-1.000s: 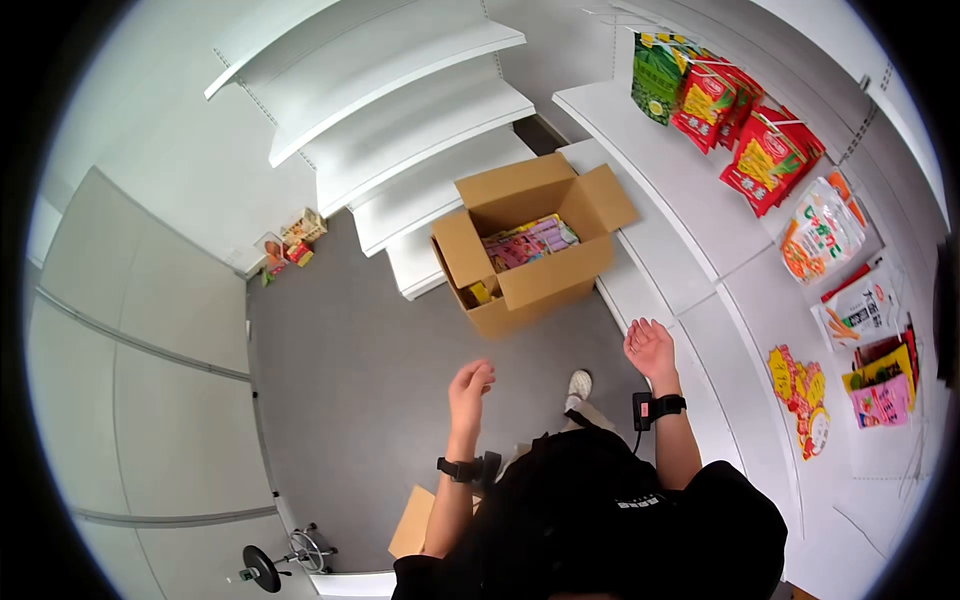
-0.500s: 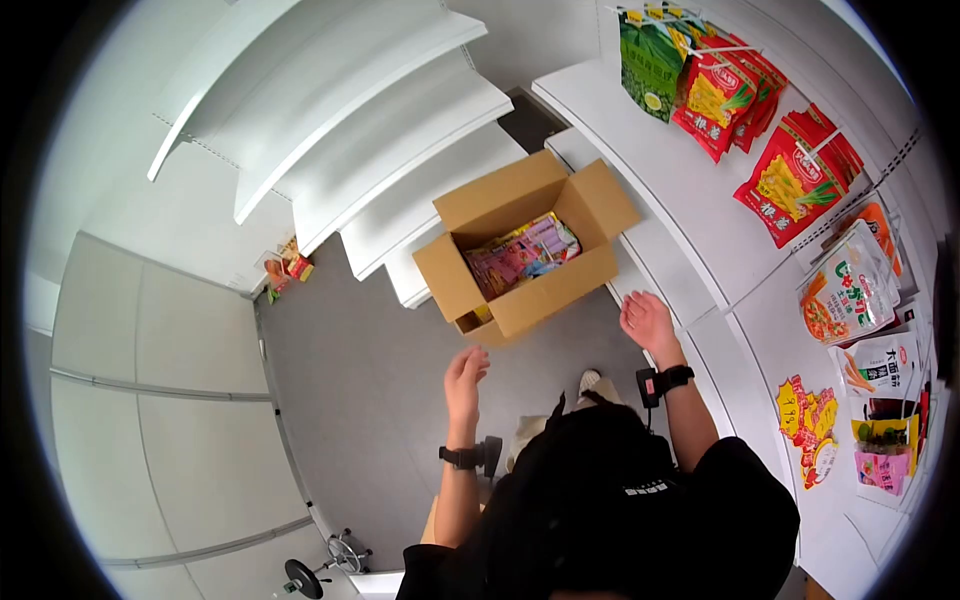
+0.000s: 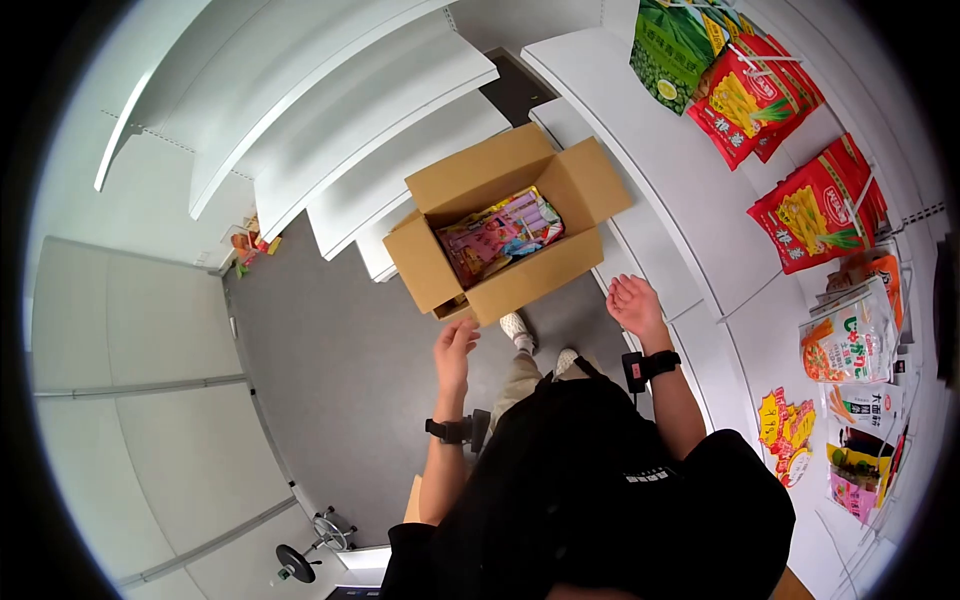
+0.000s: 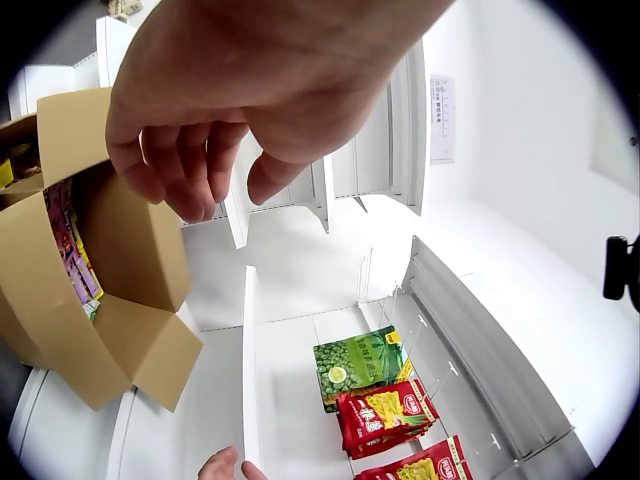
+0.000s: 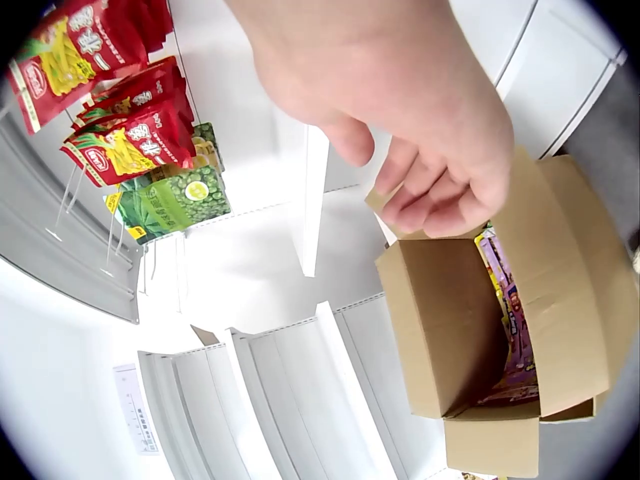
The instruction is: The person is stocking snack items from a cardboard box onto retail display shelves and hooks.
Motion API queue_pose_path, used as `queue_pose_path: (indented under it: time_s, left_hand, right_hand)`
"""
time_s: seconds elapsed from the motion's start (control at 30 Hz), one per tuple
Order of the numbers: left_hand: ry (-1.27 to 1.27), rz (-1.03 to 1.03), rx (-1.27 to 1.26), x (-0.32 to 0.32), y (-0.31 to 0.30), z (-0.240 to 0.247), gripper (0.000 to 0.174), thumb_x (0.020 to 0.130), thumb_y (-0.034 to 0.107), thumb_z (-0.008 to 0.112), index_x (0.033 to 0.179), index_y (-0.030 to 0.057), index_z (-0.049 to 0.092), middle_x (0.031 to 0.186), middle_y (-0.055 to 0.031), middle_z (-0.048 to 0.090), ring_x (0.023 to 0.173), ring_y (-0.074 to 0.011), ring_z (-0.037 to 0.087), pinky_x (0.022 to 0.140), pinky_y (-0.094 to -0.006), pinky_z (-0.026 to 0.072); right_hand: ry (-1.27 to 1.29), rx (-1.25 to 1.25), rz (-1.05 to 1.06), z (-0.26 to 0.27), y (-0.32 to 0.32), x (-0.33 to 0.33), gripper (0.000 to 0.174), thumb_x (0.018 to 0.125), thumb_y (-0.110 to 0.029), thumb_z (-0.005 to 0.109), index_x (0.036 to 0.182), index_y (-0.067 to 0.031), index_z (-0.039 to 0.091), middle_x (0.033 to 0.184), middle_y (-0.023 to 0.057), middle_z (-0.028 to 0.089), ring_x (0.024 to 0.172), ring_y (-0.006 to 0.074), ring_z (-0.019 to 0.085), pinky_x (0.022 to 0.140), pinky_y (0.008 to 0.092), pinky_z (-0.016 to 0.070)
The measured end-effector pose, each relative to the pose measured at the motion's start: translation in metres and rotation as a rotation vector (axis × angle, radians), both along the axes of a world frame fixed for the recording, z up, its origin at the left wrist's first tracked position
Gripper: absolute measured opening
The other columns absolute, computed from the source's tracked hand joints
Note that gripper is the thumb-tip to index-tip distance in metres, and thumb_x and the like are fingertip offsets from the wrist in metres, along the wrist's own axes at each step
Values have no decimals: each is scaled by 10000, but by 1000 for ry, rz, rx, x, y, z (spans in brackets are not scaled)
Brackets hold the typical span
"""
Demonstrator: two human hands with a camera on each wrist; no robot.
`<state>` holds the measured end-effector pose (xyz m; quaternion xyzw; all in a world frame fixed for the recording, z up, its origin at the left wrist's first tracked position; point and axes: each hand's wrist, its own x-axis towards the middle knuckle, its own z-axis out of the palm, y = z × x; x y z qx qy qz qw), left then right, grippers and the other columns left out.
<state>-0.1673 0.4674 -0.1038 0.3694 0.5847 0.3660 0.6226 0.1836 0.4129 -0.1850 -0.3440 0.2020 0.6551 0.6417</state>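
An open cardboard box (image 3: 530, 290) with its flaps spread stands in front of the person, colourful snack packets (image 3: 510, 228) lying inside. My left hand (image 3: 456, 345) is held in the air near the box's front left corner, fingers loosely bent and holding nothing. On the other side, my right hand (image 3: 635, 303) hovers palm up near the box's right side, its fingers relaxed and nothing in them. In the left wrist view the left hand (image 4: 240, 100) hangs over the box's flap side; in the right wrist view the right hand (image 5: 400, 130) overlaps a box flap.
White shelves (image 3: 370, 110) rise behind the box. Along the right wall, red snack bags (image 3: 825, 205) and green bags (image 3: 675, 55) hang on hooks above a white shelf. Yellow-red price tags (image 3: 787, 430) sit nearer. A wheeled stool (image 3: 310, 550) stands at lower left.
The person has stepped nearer the box, and both feet now show beside it. The hanging bags appear larger on the right. Both hands stay raised and hold nothing.
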Motion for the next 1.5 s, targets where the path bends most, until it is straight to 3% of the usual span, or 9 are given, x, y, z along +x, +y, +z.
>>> queue_pose_path:
  time_s: [0.13,0.57,0.87,1.03,1.13,1.2,1.37,1.43,1.5]
  left_hand:
    - [-42,-1,7,5,35,-6,287,900,243,562,1081,24,607,943,-33,639,837,-116,580,746,-250,440]
    - [-133,-165,-64,14,176,-45,268,913,259,547,1075,56,610,961,-18,641,836,-97,577,743,-236,444]
    - [-106,-295,-184,40,211,-71,257,906,224,563,1093,52,600,954,-19,637,823,-88,579,734,-218,448]
    - [-49,-305,-283,50,220,-97,278,909,217,558,1130,50,583,989,-34,625,825,-99,581,753,-232,461]
    - [-22,-241,-385,57,226,-110,304,888,214,575,1123,21,571,896,-9,610,787,-91,571,685,-224,435]
    - [37,-243,-413,63,231,-125,327,884,225,578,1139,21,560,886,-8,603,785,-91,569,682,-228,436]
    - [0,-239,-511,87,241,-172,365,879,244,576,1171,29,537,870,-9,586,783,-101,564,685,-239,441]
    - [-3,-237,-595,98,254,-189,384,877,253,573,1189,35,523,916,-19,570,823,-125,566,694,-250,450]
    - [-86,-102,-712,102,265,-221,383,874,265,571,1191,56,522,974,-25,540,875,-157,560,706,-265,463]
  right_hand:
    - [-41,-6,-33,1,23,6,240,843,-210,589,996,-32,540,1054,102,564,949,222,533,833,361,454]
    - [-77,-127,-136,-13,107,-12,212,836,-181,588,976,-21,586,1034,111,598,942,244,561,831,370,470]
    - [50,-201,-69,-73,145,-55,251,839,-215,574,993,-16,572,1043,120,591,948,266,560,817,388,467]
    - [66,-322,3,-108,175,-61,226,817,-196,613,959,-25,571,949,113,579,917,244,555,827,378,471]
    - [158,-453,4,-154,194,-56,249,800,-208,635,963,-45,542,933,119,542,904,255,544,800,394,477]
    - [218,-514,-20,-181,204,-54,269,791,-209,646,977,-62,519,966,134,510,908,271,534,779,406,481]
    - [381,-694,-38,-174,237,-50,294,793,-190,654,1020,-110,486,1092,166,437,932,306,512,757,421,482]
    - [464,-672,2,-181,236,-44,348,770,-204,690,1029,-127,472,1029,166,444,886,301,517,728,398,505]
    - [511,-631,47,-197,233,-39,377,764,-210,705,1040,-132,460,995,166,447,860,292,518,712,380,516]
